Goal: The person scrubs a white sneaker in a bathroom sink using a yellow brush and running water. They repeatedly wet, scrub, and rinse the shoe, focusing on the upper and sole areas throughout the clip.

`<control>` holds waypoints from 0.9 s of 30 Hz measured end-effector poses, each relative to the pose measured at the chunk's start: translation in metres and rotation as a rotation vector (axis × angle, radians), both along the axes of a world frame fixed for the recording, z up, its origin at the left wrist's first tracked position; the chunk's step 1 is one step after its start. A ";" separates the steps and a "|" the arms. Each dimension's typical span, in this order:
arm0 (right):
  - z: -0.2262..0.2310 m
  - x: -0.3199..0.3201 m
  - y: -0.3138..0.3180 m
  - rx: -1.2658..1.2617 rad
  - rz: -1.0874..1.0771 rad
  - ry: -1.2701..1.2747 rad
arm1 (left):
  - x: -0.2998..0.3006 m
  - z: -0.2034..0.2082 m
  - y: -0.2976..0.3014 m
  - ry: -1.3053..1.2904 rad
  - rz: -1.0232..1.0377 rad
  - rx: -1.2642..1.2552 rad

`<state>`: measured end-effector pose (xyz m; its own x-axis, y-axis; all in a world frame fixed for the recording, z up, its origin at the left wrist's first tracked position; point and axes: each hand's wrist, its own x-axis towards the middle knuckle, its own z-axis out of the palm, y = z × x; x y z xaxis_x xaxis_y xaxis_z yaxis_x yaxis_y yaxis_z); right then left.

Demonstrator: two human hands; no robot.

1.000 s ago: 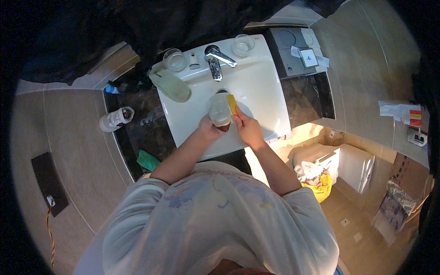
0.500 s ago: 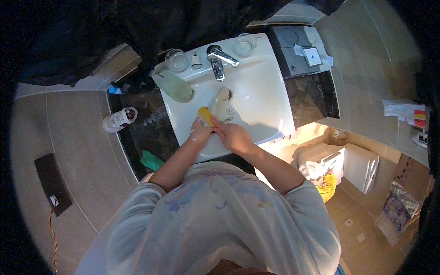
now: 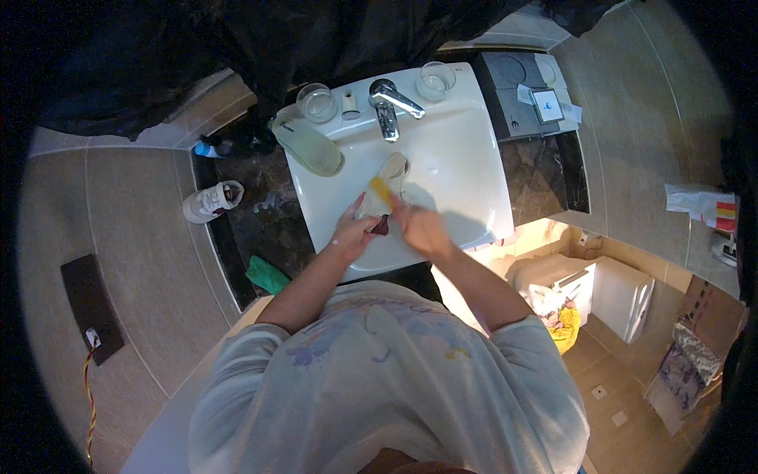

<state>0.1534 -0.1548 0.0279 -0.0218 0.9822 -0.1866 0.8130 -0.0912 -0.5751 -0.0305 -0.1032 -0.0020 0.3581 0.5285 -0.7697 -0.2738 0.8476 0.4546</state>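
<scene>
Over the white sink (image 3: 466,197), my left hand (image 3: 350,235) grips a pale shoe (image 3: 392,167) near its dark red heel end. The shoe's toe points toward the drain below the tap. My right hand (image 3: 422,229) is closed round a yellow brush (image 3: 382,189), slightly blurred, which lies against the shoe's upper. Part of the shoe is covered by the brush and my fingers. A pale green insole-shaped piece (image 3: 309,150) rests on the sink's left rim.
A chrome tap (image 3: 387,110) stands between two clear glass bowls (image 3: 317,103) at the back. To the left are a white sneaker (image 3: 213,203) and a green cloth (image 3: 267,274) on the dark counter (image 3: 272,213). A grey box (image 3: 513,95) sits at the right.
My right hand has moved right and apart from my left hand, carrying the brush onto the shoe. The dark red heel end now shows between my hands. The view has shifted slightly.
</scene>
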 end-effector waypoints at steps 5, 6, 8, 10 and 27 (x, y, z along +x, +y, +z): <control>-0.010 0.042 0.064 -0.178 -0.277 -0.097 | 0.004 0.018 0.008 -0.084 -0.024 -0.018; -0.007 0.037 0.061 -0.131 -0.181 -0.051 | 0.000 0.004 0.005 -0.107 -0.018 -0.024; 0.000 0.017 0.031 -0.055 0.007 0.039 | -0.005 -0.003 -0.001 -0.113 -0.011 -0.045; 0.004 0.001 0.013 0.007 0.094 0.007 | 0.000 0.004 0.000 -0.089 -0.008 -0.048; -0.010 0.012 0.020 -0.034 -0.099 -0.068 | -0.002 -0.004 0.004 -0.073 -0.022 0.035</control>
<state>0.1652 -0.1344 0.0179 0.0891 0.9720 -0.2176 0.8363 -0.1916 -0.5138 -0.0323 -0.0995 -0.0058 0.4243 0.5458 -0.7225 -0.2889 0.8378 0.4632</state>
